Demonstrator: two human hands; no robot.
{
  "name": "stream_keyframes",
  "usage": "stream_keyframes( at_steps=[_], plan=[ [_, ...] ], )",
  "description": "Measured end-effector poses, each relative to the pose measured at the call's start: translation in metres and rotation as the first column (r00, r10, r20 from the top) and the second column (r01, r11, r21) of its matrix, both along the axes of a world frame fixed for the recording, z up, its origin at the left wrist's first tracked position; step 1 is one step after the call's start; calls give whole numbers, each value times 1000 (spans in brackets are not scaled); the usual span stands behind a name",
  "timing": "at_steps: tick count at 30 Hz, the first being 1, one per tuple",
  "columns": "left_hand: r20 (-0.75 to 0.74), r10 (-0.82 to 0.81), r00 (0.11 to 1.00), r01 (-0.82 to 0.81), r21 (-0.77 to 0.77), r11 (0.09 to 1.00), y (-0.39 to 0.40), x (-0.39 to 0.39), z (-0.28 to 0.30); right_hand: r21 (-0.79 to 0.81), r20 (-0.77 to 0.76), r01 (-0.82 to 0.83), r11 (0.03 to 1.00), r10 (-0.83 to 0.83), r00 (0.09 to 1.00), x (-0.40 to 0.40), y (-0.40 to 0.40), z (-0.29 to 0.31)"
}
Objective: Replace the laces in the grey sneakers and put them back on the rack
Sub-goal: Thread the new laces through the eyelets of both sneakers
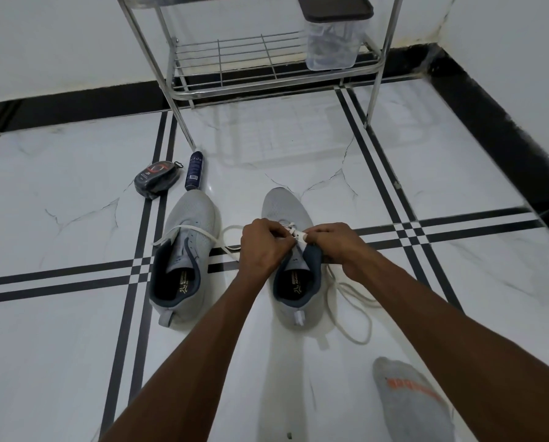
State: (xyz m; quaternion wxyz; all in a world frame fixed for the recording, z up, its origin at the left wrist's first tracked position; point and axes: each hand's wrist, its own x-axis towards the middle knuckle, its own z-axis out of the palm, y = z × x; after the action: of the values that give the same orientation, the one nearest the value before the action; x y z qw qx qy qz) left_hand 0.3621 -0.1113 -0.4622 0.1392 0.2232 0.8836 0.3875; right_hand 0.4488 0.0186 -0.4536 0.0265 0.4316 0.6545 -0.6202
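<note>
Gold print marks the insoles of both grey sneakers, too small to read; the orange lettering on the grey sock [411, 397] near the person's right forearm is blurred as well. The labels on the dark spray can [195, 170] and the oval black polish case [159, 179], both lying on the floor [59, 193] beyond and left of the hands, cannot be made out.

The left hand [263, 247] has its fingers curled, pinching the white lace [351, 309] at the eyelets of the right-side sneaker [285, 205]. The right hand [338, 242] meets it from the other side, fingers likewise curled around the lace over the tongue. The lace's slack loops on the tiles beside the right wrist.

Left of the left hand stands the other sneaker [187, 224], a second white lace [199, 232] draped loosely across it.

Beyond the hands, the metal rack [234, 63] carries a clear plastic container [332, 43] with a dark lid, holding dark tangled items that could be laces.
</note>
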Motion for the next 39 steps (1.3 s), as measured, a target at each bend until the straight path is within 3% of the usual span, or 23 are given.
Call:
stream_keyframes(
  at_steps=[7, 14, 20, 24, 29, 30, 32, 34, 35, 37, 39],
  plan=[
    [7, 48, 999, -48, 47, 998, -3, 6, -4, -83, -21, 27, 996, -29, 999, -1, 0, 2],
    [-9, 50, 999, -50, -2, 999, 2, 6, -2, -109, -28, 9, 994, -12, 1000, -1, 2, -1],
    [-37, 64, 997, -61, 88, 994, -2, 7, -10, -223, -45, -34, 974, 25, 999, -5, 6, -3],
    [-31, 203, 979, -197, 133, 971, -1, 21, -3, -125, 9, -66, 990, 67, 998, -18, 3, -2],
    [41, 102, 994, -98, -81, 992, -4, 30, 3, 37, 36, -263, 964, 262, 964, -23, 10, 5],
    [63, 103, 993, -97, -100, 990, -6, 28, 2, 68, 7, -224, 972, 224, 975, -24, 20, 8],
    [55, 107, 993, -99, -122, 988, -7, 26, 2, 173, -110, 88, 981, -69, 992, -23, 47, 16],
    [34, 114, 993, -110, -101, 989, -9, 27, 1, 399, -237, 391, 829, -319, 918, -20, 76, 20],
    [29, 116, 993, -113, -91, 989, -10, 29, -1, 499, -266, 397, 770, -300, 916, -17, 83, 19],
    [22, 118, 993, -116, -71, 991, -11, 30, -1, 620, -190, 139, 772, -24, 982, -13, 76, 8],
    [2, 100, 995, -99, -59, 993, -10, 29, -4, 663, 3, -261, 702, 346, 938, -12, 48, -7]
  ],
)
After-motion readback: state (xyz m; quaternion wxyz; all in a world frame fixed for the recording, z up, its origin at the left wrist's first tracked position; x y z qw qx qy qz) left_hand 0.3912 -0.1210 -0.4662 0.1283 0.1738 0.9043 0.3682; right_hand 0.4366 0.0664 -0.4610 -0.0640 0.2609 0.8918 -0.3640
